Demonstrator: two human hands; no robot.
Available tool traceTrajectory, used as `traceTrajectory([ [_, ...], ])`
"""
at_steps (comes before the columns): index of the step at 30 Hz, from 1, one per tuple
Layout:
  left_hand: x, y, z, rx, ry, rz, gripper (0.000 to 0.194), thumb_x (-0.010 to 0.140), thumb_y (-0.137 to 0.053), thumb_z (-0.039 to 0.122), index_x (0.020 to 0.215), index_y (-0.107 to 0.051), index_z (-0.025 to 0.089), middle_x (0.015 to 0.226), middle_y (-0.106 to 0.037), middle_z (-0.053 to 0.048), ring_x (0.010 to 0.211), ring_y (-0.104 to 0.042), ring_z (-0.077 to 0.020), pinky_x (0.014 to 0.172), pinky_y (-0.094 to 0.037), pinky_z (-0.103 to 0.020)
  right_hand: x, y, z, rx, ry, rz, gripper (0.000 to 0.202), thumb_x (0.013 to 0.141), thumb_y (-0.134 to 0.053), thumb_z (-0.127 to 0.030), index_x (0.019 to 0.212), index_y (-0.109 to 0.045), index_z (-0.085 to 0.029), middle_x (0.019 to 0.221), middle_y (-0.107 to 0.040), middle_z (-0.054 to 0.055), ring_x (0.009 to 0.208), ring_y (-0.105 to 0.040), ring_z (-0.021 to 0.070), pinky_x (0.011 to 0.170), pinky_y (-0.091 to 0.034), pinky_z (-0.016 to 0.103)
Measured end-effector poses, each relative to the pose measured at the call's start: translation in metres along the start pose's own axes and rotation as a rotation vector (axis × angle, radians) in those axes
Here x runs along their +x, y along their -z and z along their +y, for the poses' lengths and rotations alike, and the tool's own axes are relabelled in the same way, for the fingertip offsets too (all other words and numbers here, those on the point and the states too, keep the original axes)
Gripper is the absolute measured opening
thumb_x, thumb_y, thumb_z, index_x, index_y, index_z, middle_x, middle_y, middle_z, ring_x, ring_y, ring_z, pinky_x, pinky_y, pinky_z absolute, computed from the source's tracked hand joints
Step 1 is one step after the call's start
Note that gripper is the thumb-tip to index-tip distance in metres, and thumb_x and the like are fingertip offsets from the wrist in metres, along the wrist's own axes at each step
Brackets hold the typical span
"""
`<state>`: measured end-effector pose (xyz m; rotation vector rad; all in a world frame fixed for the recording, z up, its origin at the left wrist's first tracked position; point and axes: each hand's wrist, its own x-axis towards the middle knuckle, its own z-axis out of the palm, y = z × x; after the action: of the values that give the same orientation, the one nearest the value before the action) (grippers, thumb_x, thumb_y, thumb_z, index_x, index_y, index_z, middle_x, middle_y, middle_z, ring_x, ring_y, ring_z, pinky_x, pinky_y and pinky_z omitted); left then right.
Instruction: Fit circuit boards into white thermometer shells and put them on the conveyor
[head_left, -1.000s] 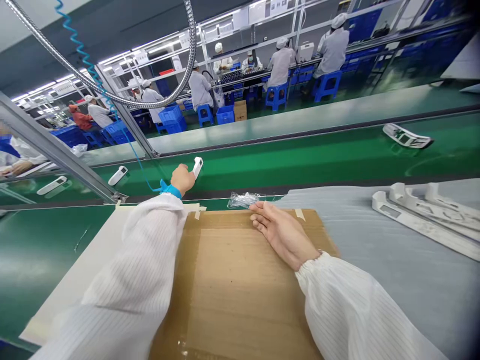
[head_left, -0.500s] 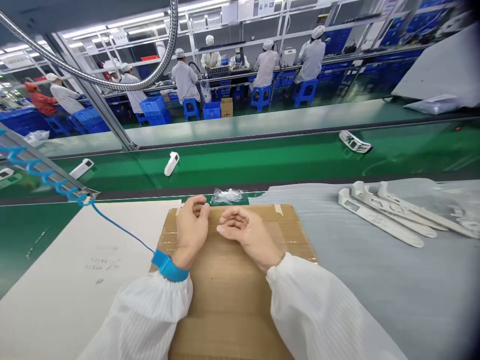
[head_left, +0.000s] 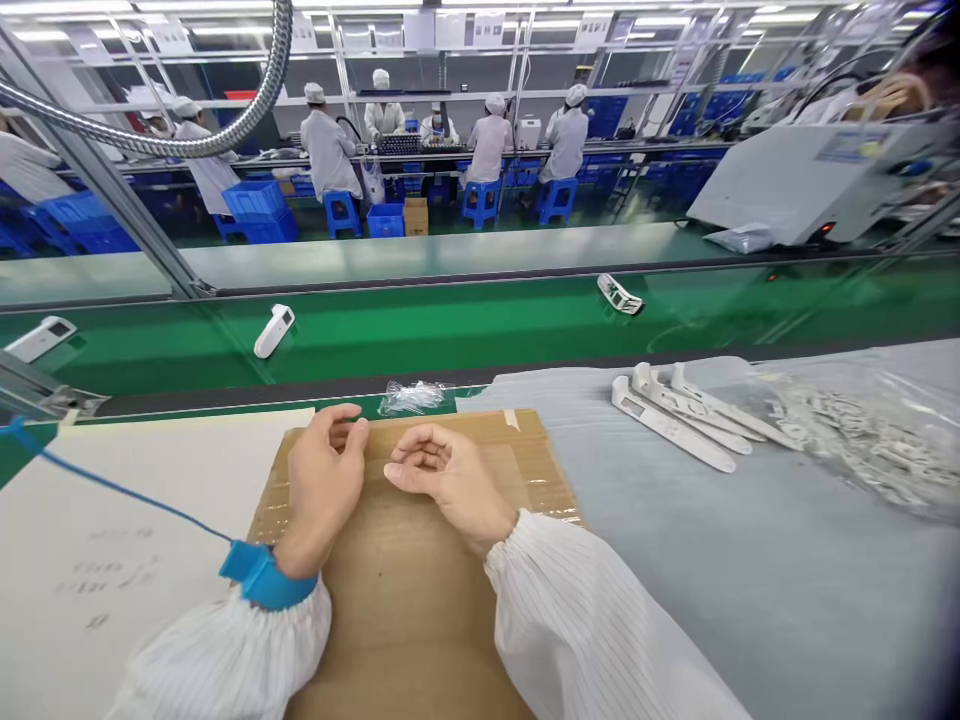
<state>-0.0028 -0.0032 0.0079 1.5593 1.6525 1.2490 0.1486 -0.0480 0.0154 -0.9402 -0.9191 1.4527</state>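
My left hand (head_left: pixel 324 485), with a blue wrist strap (head_left: pixel 268 577) and its cord, hovers over the left part of a brown cardboard sheet (head_left: pixel 420 620). Its fingers are loosely curved, the thumb apart from them, and nothing shows between them. Facing it, my right hand (head_left: pixel 448 482) is over the cardboard too, fingers half curled with a gap to the thumb and nothing visible inside. Just beyond the cardboard lies a small heap of clear plastic (head_left: pixel 412 397). Several long white plastic parts (head_left: pixel 675 425) lie to the right on grey foam sheeting (head_left: pixel 637 560).
A green conveyor belt (head_left: pixel 450 335) crosses ahead, carrying white devices (head_left: pixel 274 331) and a white shell (head_left: pixel 619 294). On the right is a clear bag of small white parts (head_left: pixel 870 430). White paper (head_left: pixel 172 620) lies left. Several co-workers (head_left: pixel 326 150) sit beyond a far ledge.
The view has swung to the right, so the bag of small parts and a white machine show more fully. My hands keep nearly the same pose over the cardboard.
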Motion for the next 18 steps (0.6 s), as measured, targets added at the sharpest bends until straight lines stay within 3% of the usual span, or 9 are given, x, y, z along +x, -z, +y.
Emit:
traceTrajectory([
  [9, 0.0010, -0.0004, 0.0001, 0.008, -0.006, 0.031, 0.031, 0.082, -0.062, 0.041, 0.106, -0.069, 0.022, 0.096, -0.073, -0.005, 0.088, -0.068, -0.0236, 0.082, -0.052, -0.038, 0.0021, 0.0036, 0.0005, 0.015, 0.012, 0.026, 0.040, 0.045, -0.089, -0.014, 0.078, -0.068, -0.020, 0.087, -0.070, -0.002, 0.077, -0.062, 0.0128, 0.079, -0.049, 0.030],
  [15, 0.0003, -0.0007, -0.0009, -0.001, -0.019, 0.055, 0.028, 0.082, -0.062, 0.039, 0.103, -0.069, 0.022, 0.098, -0.073, -0.006, 0.090, -0.068, -0.0243, 0.084, -0.053, -0.039, 0.0023, 0.0045, -0.0012, 0.009, -0.007, 0.036, 0.031, 0.050, -0.079, -0.010, 0.077, -0.068, -0.020, 0.087, -0.070, -0.001, 0.077, -0.061, 0.0127, 0.077, -0.048, 0.029],
  [18, -0.0004, -0.0003, -0.0012, -0.006, -0.028, 0.051, 0.028, 0.082, -0.062, 0.039, 0.102, -0.069, 0.022, 0.098, -0.073, -0.006, 0.090, -0.068, -0.0246, 0.084, -0.053, -0.039, 0.0020, 0.0045, -0.0009, 0.009, -0.001, 0.039, 0.033, 0.049, -0.084, -0.012, 0.077, -0.067, -0.020, 0.086, -0.069, -0.001, 0.074, -0.060, 0.0117, 0.076, -0.047, 0.029],
])
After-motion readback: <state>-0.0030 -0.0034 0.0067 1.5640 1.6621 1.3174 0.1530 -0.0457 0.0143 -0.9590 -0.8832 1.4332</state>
